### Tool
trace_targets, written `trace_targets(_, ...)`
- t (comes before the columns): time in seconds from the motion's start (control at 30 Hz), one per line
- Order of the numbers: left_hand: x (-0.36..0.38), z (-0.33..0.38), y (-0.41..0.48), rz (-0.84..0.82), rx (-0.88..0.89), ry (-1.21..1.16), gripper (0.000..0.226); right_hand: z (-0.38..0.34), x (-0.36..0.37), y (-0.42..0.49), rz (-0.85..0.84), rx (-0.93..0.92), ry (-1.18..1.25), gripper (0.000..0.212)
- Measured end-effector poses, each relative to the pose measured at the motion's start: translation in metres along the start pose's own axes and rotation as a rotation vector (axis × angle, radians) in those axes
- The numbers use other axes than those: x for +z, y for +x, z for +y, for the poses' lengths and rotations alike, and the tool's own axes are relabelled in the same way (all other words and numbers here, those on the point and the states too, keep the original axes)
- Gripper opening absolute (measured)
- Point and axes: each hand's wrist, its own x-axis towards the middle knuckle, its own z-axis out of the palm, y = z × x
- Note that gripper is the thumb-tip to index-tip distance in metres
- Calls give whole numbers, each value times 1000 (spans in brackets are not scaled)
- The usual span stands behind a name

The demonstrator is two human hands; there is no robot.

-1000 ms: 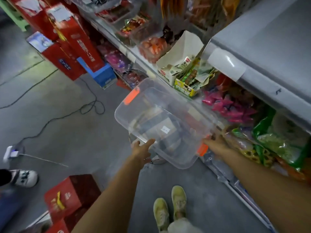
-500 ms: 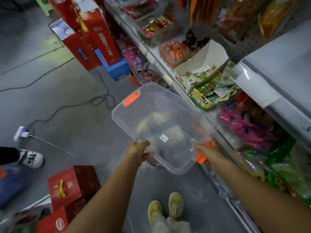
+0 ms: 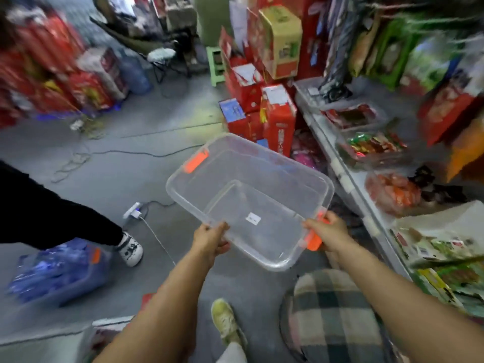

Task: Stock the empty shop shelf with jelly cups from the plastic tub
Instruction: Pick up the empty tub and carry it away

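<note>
Left hand (image 3: 210, 238): fingers curled round near rim of tub (image 3: 262, 174).
Right hand (image 3: 327, 231): gripping near corner at orange latch (image 3: 313, 241).
Tub: clear plastic, held above grey floor (image 3: 131, 179), left of stocked shelf (image 3: 349, 179).

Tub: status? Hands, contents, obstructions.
Left hand grips near rim, right hand grips at orange latch. Plastic tub empty, held over floor. Person's leg, floor cable left; plaid stool below.
</note>
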Motion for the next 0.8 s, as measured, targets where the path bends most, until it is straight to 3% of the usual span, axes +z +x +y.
trace_targets(0.17, -68, 107, 78, 68, 43, -70, 49, -86, 131, 46, -97, -48, -20, 33)
trace_targets(0.4, -171, 240, 180, 151, 97, -111, 40, -194, 309, 97, -203, -175, -78, 33)
trace_targets(0.53, -225, 301, 238, 247, 155, -160, 56, -250, 408, 135, -303, -217, -95, 37)
trace_targets(0.6, -247, 330, 270, 309, 187, -177, 52, -278, 457, 157, -357, -237, -105, 36)
trace_targets(0.8, -298, 434, 378, 425, 257, -227, 15, -365, 602, 242, -461, -276, -145, 27)
